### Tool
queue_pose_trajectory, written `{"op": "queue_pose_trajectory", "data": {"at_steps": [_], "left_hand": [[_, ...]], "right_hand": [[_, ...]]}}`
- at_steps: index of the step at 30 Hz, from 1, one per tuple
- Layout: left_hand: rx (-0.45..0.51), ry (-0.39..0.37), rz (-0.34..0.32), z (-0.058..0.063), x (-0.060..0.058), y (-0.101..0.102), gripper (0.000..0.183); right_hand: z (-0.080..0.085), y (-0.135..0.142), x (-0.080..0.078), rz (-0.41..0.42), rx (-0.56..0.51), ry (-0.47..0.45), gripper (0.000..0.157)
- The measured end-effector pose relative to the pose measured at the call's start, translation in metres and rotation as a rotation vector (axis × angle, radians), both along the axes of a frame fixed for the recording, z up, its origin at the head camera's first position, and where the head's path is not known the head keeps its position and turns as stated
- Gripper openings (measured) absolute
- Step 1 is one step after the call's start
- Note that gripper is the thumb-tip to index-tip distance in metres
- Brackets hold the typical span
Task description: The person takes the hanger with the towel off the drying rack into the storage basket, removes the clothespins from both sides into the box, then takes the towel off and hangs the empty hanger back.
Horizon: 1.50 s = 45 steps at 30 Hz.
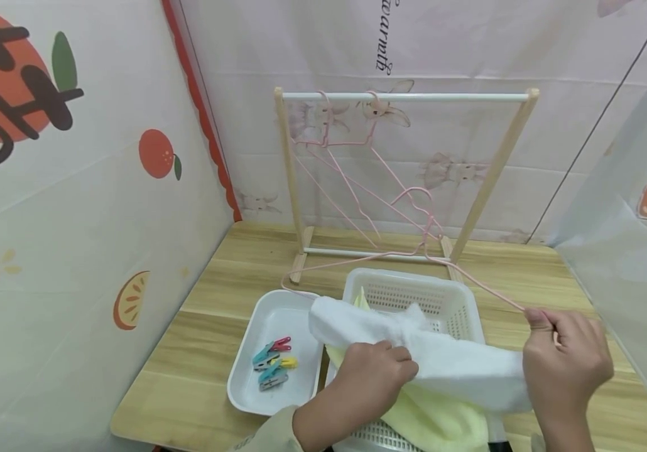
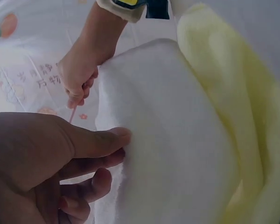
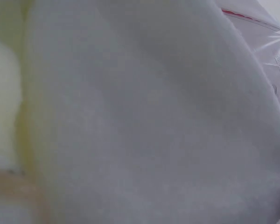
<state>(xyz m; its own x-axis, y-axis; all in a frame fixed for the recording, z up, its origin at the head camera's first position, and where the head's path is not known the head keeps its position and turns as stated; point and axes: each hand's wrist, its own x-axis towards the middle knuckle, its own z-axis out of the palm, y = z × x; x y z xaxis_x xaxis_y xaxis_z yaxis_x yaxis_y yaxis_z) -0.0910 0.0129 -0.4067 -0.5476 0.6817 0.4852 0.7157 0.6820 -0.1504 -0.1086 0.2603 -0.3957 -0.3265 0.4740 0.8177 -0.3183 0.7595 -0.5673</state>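
Note:
A white towel (image 1: 465,361) stretches across the front of a white basket (image 1: 414,280), and its folded edge runs between my two hands. With thumb and fingers my left hand (image 1: 377,376) pinches that edge near the middle, seen closely in the left wrist view beside the white cloth (image 2: 163,130). My right hand (image 1: 569,355) grips the right end of a pink wire hanger (image 1: 484,285), hook upward. The hanger's lower bar is hidden, apparently by the towel. Under the white towel lies a yellow towel (image 1: 436,417), partly in the basket. White cloth fills most of the right wrist view.
Left of the basket, a white tray (image 1: 244,383) holds several coloured clothespins (image 1: 272,361). Behind stands a wooden rack (image 1: 487,176) with a white rail, where pink hangers (image 1: 346,143) hang toward the left. Printed curtains (image 1: 75,251) enclose the wooden table (image 1: 188,376).

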Motion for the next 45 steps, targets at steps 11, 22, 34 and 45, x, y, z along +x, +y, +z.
{"op": "queue_pose_trajectory", "data": {"at_steps": [11,22,34,45], "left_hand": [[-0.136,-0.121,-0.036,-0.002,0.012,-0.009,0.033],[-0.212,-0.189,-0.078,-0.004,0.019,-0.011,0.027],[-0.116,-0.151,0.044,-0.003,0.003,-0.017,0.014],[-0.124,-0.006,0.145,0.033,-0.049,-0.004,0.041]], "right_hand": [[-0.005,0.006,-0.004,-0.019,0.03,-0.05,0.012],[-0.006,0.009,-0.007,-0.007,0.029,-0.089,0.013],[-0.005,0.011,-0.003,0.035,0.04,-0.193,0.015],[-0.004,0.009,0.0,0.063,0.041,-0.222,0.016]]}}
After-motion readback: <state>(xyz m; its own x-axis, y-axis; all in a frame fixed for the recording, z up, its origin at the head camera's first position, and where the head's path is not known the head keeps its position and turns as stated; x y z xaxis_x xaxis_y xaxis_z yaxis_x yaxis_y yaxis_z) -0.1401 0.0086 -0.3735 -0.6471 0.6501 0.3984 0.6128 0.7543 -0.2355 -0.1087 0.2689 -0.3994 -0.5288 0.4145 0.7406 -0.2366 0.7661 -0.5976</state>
